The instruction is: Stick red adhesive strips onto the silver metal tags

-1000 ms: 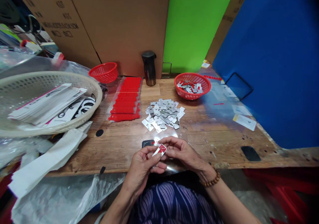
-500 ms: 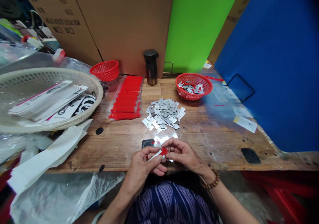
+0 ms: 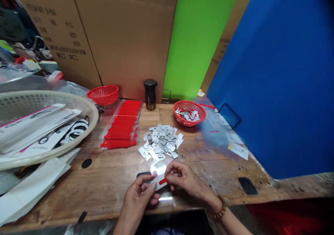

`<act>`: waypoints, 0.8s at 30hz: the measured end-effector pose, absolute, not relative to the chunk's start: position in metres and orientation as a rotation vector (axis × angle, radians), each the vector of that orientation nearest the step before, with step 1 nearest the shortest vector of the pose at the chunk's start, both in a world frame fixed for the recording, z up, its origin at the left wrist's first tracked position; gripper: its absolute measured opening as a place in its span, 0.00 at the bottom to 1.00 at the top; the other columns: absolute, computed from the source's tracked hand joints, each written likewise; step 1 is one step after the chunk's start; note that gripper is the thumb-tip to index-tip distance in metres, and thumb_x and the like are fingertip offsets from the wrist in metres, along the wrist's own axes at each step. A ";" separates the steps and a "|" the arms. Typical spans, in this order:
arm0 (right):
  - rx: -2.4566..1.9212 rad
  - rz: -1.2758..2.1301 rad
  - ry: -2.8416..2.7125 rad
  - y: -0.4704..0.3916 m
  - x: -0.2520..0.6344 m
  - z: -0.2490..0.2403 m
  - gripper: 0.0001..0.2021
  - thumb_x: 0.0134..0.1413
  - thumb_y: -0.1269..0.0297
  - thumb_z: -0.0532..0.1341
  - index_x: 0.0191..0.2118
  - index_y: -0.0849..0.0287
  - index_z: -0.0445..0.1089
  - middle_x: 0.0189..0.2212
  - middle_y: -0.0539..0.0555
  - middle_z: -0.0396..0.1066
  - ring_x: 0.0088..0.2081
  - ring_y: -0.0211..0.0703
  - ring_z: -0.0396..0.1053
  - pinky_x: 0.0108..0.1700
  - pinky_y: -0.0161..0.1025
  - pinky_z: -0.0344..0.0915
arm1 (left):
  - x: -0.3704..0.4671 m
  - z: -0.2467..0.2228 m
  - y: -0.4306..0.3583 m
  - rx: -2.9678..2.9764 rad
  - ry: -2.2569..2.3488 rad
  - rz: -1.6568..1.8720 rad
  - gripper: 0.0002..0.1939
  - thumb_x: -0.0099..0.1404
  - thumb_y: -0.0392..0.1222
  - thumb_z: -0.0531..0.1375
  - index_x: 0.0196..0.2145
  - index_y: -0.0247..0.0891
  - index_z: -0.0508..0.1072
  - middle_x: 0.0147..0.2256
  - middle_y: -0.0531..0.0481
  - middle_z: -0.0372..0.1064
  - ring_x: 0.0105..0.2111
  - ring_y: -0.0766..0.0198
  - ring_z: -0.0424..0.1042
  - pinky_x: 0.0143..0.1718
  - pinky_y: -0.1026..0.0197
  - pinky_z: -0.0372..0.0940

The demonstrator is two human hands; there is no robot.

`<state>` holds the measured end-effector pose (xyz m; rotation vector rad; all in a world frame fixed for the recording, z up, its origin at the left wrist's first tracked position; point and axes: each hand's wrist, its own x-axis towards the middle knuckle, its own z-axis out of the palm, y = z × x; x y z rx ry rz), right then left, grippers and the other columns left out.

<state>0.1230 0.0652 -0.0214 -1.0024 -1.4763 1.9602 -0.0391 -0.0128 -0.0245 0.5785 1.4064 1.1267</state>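
Observation:
Near the table's front edge, my left hand (image 3: 139,196) pinches the left part of a small pale card (image 3: 158,184). A red piece (image 3: 163,181) lies across the card, and the fingertips of my right hand (image 3: 182,179) grip its right end. Just beyond my hands is a loose pile of small grey-white cards (image 3: 163,141). Behind it to the right, a red basket (image 3: 189,123) holds similar cards, some with red parts. Sheets of red pieces (image 3: 122,125) in clear plastic lie to the left of the pile.
A large cream basket (image 3: 91,118) with printed cards and rings stands at the left. An empty-looking red basket (image 3: 103,95) and a black flask (image 3: 150,95) stand at the back. A blue panel (image 3: 273,88) rises on the right, beside clear plastic bags (image 3: 215,132).
The view has tilted up and shifted right. My hands have drawn slightly apart, and the card with its elongated red piece now shows more fully between them.

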 end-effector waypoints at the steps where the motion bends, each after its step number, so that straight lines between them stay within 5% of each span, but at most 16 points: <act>1: -1.063 1.918 -1.471 0.075 0.127 -0.019 0.11 0.46 0.60 0.64 0.31 0.62 0.66 0.20 0.46 0.66 0.19 0.29 0.62 0.21 0.28 0.55 | -0.039 -0.029 -0.012 0.567 1.406 1.180 0.26 0.46 0.53 0.67 0.38 0.33 0.69 0.21 0.50 0.72 0.20 0.66 0.72 0.23 0.67 0.65; 6: -1.197 1.539 -1.195 0.149 0.149 0.013 0.15 0.34 0.63 0.69 0.28 0.63 0.64 0.17 0.47 0.66 0.16 0.31 0.62 0.17 0.28 0.55 | -0.036 -0.054 -0.014 0.600 1.411 1.237 0.25 0.47 0.55 0.66 0.37 0.34 0.69 0.25 0.48 0.72 0.25 0.64 0.73 0.28 0.65 0.66; 13: -1.245 1.301 -1.160 0.187 0.152 0.025 0.18 0.41 0.63 0.64 0.40 0.58 0.61 0.27 0.48 0.68 0.24 0.34 0.68 0.22 0.30 0.63 | -0.041 -0.057 -0.013 0.801 1.467 1.164 0.23 0.47 0.55 0.65 0.35 0.35 0.73 0.34 0.44 0.73 0.36 0.58 0.72 0.39 0.60 0.65; 19: -1.295 1.383 -1.521 0.144 0.130 -0.016 0.08 0.43 0.66 0.62 0.33 0.61 0.69 0.23 0.48 0.69 0.22 0.35 0.65 0.22 0.31 0.60 | -0.043 -0.041 -0.015 0.795 1.509 1.148 0.20 0.48 0.51 0.64 0.35 0.34 0.73 0.36 0.42 0.73 0.34 0.57 0.72 0.39 0.57 0.64; 24: -1.321 0.991 -2.071 0.134 0.124 -0.032 0.05 0.48 0.70 0.58 0.32 0.59 0.69 0.26 0.50 0.69 0.29 0.38 0.64 0.32 0.35 0.60 | -0.043 -0.047 -0.017 0.761 1.487 1.169 0.18 0.51 0.49 0.63 0.36 0.35 0.71 0.36 0.43 0.73 0.34 0.57 0.73 0.40 0.57 0.65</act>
